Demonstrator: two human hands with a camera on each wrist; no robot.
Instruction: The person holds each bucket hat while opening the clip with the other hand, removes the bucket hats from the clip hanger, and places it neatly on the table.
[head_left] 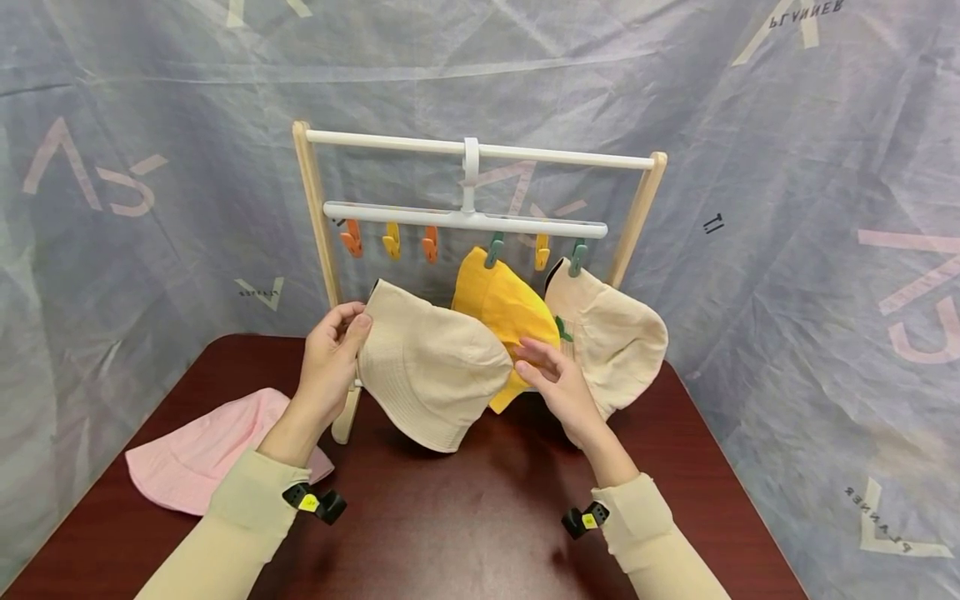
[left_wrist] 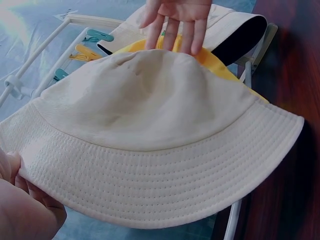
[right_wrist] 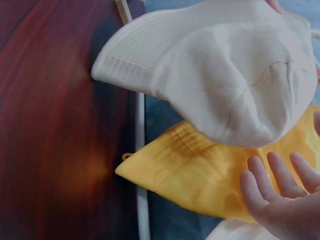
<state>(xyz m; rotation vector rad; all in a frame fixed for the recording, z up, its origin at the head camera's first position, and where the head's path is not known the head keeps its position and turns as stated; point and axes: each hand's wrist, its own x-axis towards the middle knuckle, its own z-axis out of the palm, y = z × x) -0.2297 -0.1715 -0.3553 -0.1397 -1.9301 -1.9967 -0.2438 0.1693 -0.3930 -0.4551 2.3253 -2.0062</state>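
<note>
My left hand (head_left: 335,354) pinches the brim of a cream bucket hat (head_left: 435,358) between thumb and fingers, holding it up in front of the rack. In the left wrist view the stitched brim of this cream hat (left_wrist: 150,175) spreads wide. Near its crown my right hand (head_left: 558,383) is held with fingers extended and grips nothing; the right wrist view shows a gap between these fingers (right_wrist: 282,175) and the cream hat. Behind them a yellow bucket hat (head_left: 498,292) hangs from a green clip (head_left: 494,249). Another cream hat (head_left: 618,333) hangs from a green clip (head_left: 577,257) at right.
A wooden stand (head_left: 315,208) carries a white hanger bar (head_left: 465,221) with orange, yellow and green clips. One orange clip (head_left: 430,244) hangs above the held hat. On the dark red table (head_left: 450,533), a pink bucket hat (head_left: 202,450) lies at the left.
</note>
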